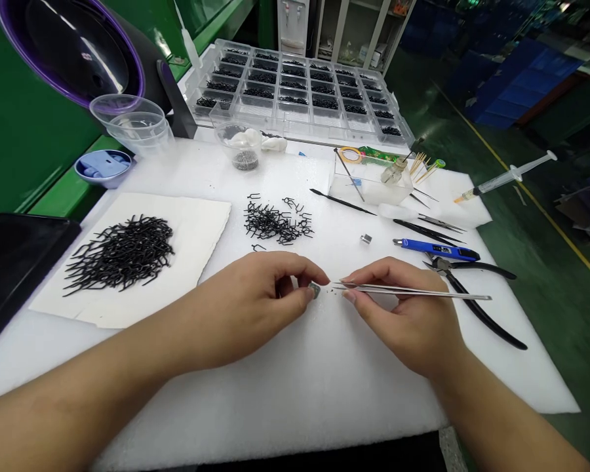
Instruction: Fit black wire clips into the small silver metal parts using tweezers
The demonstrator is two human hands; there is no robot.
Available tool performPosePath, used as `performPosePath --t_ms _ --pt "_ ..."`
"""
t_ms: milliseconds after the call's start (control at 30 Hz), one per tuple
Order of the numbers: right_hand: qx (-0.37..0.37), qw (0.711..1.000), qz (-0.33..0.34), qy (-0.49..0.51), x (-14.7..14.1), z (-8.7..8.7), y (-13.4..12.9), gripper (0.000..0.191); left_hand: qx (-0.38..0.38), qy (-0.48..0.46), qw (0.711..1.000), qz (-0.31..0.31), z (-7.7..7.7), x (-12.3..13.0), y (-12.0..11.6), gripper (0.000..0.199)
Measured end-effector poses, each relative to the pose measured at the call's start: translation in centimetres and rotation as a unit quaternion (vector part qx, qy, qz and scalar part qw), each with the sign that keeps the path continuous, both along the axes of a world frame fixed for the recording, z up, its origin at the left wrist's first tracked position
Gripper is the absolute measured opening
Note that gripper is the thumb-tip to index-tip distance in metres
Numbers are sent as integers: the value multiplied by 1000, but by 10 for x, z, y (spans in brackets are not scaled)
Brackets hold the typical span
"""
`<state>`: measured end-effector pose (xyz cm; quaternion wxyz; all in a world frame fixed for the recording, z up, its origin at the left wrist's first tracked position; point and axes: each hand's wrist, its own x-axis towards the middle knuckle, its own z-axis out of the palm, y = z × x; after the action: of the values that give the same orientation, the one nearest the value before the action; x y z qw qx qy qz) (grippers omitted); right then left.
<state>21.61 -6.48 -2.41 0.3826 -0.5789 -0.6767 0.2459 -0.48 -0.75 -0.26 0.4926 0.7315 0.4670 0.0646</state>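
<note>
Your left hand [246, 308] pinches a small grey-green speckled piece [314, 291] above the middle of the white foam pad [275, 419], just beside the fine steel tweezers [413, 292] clasped in your right hand [403, 314].

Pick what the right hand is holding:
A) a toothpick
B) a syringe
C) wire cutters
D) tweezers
D. The right hand pinches long metal tweezers between thumb and fingers, their tips near the small gray piece in the left hand.
</note>
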Motion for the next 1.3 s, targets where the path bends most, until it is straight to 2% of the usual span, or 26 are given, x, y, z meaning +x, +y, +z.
performPosePath --t_ms 367,800,1100,1300 --pt "1 998 46 -38 0 -5 -2 8 7 -13 1000 -5 12 0 2 29" --pt "37 996 52 -60 -1 -4 0 6 12 -10 1000 -12 8 -2 4 36" --pt "25 996 59 -57 -2 -4 0 10 -1 -29 999 -44 9 -3 9 29" --pt "18 999 31 -18 -2 -2 -2 9 -28 -44 998 -22 3 -2 9 25"
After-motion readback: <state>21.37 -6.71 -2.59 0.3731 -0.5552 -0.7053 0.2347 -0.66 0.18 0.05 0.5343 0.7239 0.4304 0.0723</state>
